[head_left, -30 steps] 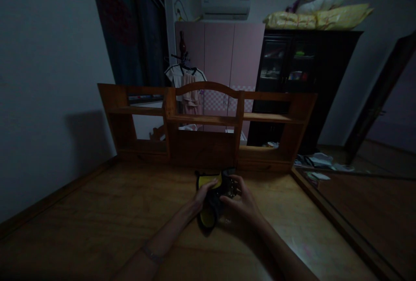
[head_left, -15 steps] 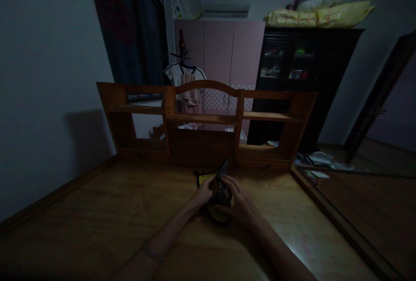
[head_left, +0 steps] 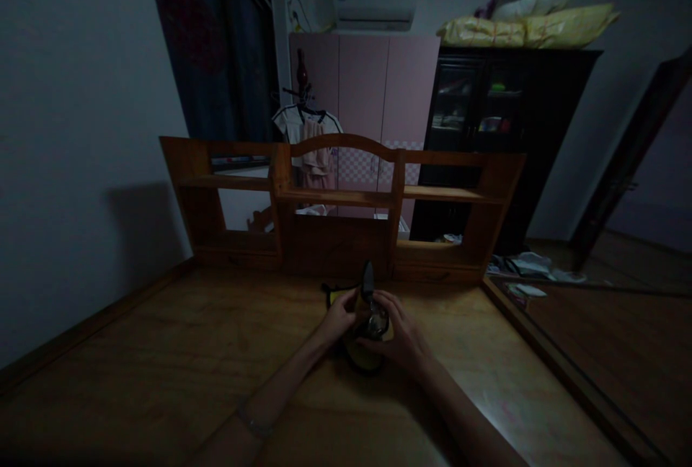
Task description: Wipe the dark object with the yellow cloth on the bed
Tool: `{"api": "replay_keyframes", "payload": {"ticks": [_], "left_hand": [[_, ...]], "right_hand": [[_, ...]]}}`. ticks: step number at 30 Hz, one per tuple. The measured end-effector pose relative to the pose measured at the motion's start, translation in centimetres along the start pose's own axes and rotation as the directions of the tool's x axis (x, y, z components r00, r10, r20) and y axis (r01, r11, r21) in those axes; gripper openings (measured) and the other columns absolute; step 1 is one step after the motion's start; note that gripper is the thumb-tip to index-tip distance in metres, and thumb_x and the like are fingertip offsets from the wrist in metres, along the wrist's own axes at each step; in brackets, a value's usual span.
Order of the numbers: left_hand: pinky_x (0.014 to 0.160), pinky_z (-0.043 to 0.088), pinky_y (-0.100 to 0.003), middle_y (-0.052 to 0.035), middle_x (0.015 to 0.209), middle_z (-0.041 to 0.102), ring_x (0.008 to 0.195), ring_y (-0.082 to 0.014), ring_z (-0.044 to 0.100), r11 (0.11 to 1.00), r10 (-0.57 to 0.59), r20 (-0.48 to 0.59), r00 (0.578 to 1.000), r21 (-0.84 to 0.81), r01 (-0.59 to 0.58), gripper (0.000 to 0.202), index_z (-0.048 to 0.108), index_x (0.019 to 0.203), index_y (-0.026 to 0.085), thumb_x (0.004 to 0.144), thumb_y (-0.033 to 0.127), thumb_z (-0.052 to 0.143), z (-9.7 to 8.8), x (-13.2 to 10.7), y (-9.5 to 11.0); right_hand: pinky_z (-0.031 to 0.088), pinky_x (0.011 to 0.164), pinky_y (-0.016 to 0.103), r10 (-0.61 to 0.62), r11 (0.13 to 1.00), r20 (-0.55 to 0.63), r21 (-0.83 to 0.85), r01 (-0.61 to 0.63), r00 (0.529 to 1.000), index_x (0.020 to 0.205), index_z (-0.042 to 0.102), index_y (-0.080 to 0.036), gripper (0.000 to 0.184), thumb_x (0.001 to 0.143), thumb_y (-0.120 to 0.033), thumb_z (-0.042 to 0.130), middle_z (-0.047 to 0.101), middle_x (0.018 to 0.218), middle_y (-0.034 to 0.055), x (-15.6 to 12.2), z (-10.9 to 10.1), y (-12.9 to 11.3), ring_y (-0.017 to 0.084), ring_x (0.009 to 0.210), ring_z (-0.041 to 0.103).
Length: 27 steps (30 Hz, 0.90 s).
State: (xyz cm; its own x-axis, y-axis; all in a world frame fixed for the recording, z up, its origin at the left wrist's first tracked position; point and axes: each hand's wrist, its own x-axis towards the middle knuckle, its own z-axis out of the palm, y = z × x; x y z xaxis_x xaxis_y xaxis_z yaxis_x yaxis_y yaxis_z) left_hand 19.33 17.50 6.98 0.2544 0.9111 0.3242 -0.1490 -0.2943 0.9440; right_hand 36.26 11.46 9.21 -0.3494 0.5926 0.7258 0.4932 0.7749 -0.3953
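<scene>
A yellow cloth-like piece with black edging (head_left: 365, 361), perhaps a pouch, lies on the wooden surface under my hands. My left hand (head_left: 336, 317) pinches it at the upper left, where a dark pointed flap (head_left: 368, 278) stands up. My right hand (head_left: 404, 336) curves its fingers and thumb around a dark, shiny object (head_left: 377, 321) against the yellow piece. Dim light and my fingers hide what kind of object this is. Both hands are close together, and a band (head_left: 254, 420) circles my left wrist.
Beyond my hands stands a low wooden shelf unit (head_left: 338, 197) with drawers. A raised wooden edge (head_left: 551, 362) borders the surface at right, and a white wall (head_left: 81, 164) rises at left. Farther back are a pink wardrobe (head_left: 362, 85) and a dark cabinet (head_left: 546, 107).
The dark flap has swung left and stands more upright. The shiny object has turned slightly and shows more between my hands. Both hands keep nearly the same place.
</scene>
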Motion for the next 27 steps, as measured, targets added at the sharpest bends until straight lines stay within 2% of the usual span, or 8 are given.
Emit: {"api": "replay_keyframes", "payload": {"ticks": [5, 9, 13, 17, 19, 24, 27], "left_hand": [[0.076, 0.048, -0.027, -0.0060, 0.096, 0.068, 0.086, -0.0198, 0.062, 0.993, -0.069, 0.083, 0.994, -0.085, 0.076, 0.046, 0.061, 0.102, 0.013, 0.060, 0.025, 0.076, 0.2, 0.0, -0.1], [0.069, 0.048, -0.025, -0.0051, 0.089, 0.068, 0.079, -0.0179, 0.063, 0.981, -0.138, 0.087, 0.987, -0.124, 0.148, 0.049, 0.058, 0.108, 0.014, 0.064, 0.028, 0.075, 0.2, -0.2, -0.6], [0.065, 0.047, -0.022, -0.0054, 0.091, 0.068, 0.075, -0.0155, 0.063, 0.933, -0.222, 0.034, 0.974, -0.282, 0.222, 0.053, 0.054, 0.112, 0.017, 0.064, 0.027, 0.074, 0.1, -0.2, -0.2], [0.066, 0.048, -0.022, -0.0078, 0.103, 0.065, 0.079, -0.0147, 0.063, 0.852, -0.242, 0.133, 0.961, -0.444, 0.276, 0.042, 0.057, 0.113, 0.017, 0.073, 0.029, 0.063, 0.1, -0.5, 1.0], [0.065, 0.049, -0.023, -0.0076, 0.106, 0.065, 0.079, -0.0150, 0.063, 0.837, -0.251, 0.161, 0.955, -0.459, 0.297, 0.042, 0.058, 0.113, 0.018, 0.071, 0.026, 0.063, 0.0, -0.5, 1.0], [0.056, 0.048, -0.022, -0.0076, 0.099, 0.067, 0.073, -0.0161, 0.064, 0.865, -0.279, 0.085, 0.957, -0.411, 0.288, 0.052, 0.058, 0.111, 0.017, 0.060, 0.020, 0.072, -0.1, 0.0, -0.6], [0.050, 0.045, -0.020, -0.0071, 0.095, 0.067, 0.067, -0.0139, 0.063, 0.878, -0.270, 0.086, 0.959, -0.386, 0.282, 0.055, 0.058, 0.111, 0.015, 0.059, 0.021, 0.074, -0.1, 0.1, -1.1]], "right_hand": [[0.044, 0.098, 0.041, -0.021, 1.000, -0.058, -0.004, 0.021, 0.998, 0.131, 0.038, -0.020, 0.072, 0.070, -0.033, 0.075, 0.044, 0.129, 0.0128, 0.0, 0.1, -0.1, 0.027, 0.119, 0.044], [0.043, 0.098, 0.041, -0.021, 1.000, -0.070, 0.003, 0.021, 0.997, 0.131, 0.037, -0.020, 0.074, 0.069, -0.033, 0.075, 0.044, 0.129, 0.0125, 0.2, 0.1, 0.1, 0.027, 0.120, 0.043], [0.044, 0.097, 0.041, -0.008, 1.000, -0.132, -0.004, 0.007, 0.991, 0.129, 0.038, -0.020, 0.072, 0.069, -0.034, 0.076, 0.046, 0.126, 0.0127, 0.5, -0.2, 0.0, 0.027, 0.117, 0.045], [0.044, 0.097, 0.041, 0.017, 1.000, -0.185, -0.020, -0.021, 0.983, 0.127, 0.039, -0.020, 0.070, 0.069, -0.031, 0.076, 0.048, 0.124, 0.0125, 0.6, -0.7, -0.1, 0.027, 0.115, 0.047], [0.044, 0.097, 0.041, 0.018, 0.999, -0.194, -0.024, -0.023, 0.981, 0.127, 0.039, -0.020, 0.070, 0.068, -0.030, 0.076, 0.048, 0.123, 0.0121, 0.6, -0.8, 0.0, 0.026, 0.115, 0.047], [0.045, 0.096, 0.040, 0.030, 0.999, -0.188, -0.027, -0.035, 0.982, 0.127, 0.040, -0.020, 0.072, 0.067, -0.031, 0.078, 0.048, 0.123, 0.0115, 0.6, -0.9, -0.1, 0.026, 0.115, 0.047], [0.044, 0.097, 0.039, 0.024, 0.999, -0.174, -0.022, -0.029, 0.984, 0.128, 0.039, -0.020, 0.073, 0.068, -0.033, 0.077, 0.048, 0.123, 0.0113, 0.5, -0.7, -0.1, 0.026, 0.116, 0.047]]}}
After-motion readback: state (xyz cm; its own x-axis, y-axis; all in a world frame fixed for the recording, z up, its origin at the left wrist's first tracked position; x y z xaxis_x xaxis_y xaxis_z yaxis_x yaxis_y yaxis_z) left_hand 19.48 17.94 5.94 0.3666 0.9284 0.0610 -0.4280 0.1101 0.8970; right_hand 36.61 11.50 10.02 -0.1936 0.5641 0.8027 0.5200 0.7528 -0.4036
